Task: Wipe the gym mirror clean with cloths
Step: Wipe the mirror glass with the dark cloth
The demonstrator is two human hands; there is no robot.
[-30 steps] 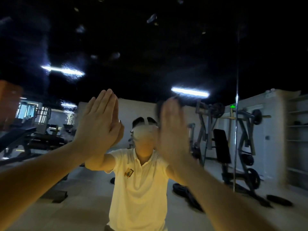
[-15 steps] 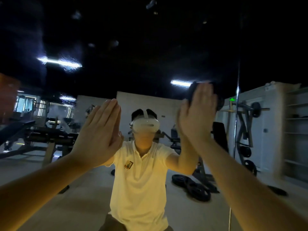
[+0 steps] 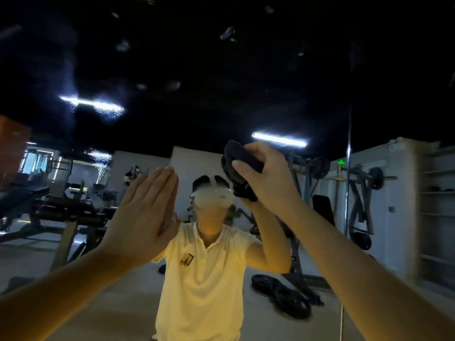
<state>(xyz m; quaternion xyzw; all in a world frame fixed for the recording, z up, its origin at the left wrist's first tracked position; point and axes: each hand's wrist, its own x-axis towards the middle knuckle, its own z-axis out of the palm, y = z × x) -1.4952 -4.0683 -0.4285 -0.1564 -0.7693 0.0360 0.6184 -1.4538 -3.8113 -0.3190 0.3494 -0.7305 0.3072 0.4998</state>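
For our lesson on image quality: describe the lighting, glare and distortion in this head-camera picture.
Head view: dim overall, upper half nearly black; the higher strip light flares into speckles on the mirror; pale smudges show above; the mirror seam bows slightly from wide-angle distortion; the left hand and the right hand holding the dark cloth look warm yellow and fairly sharp.

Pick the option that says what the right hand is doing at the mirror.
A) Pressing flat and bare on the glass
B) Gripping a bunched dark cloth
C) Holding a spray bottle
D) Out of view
B: the right hand has its fingers curled round a bunched dark cloth, while the left hand is the one held flat with straight fingers.
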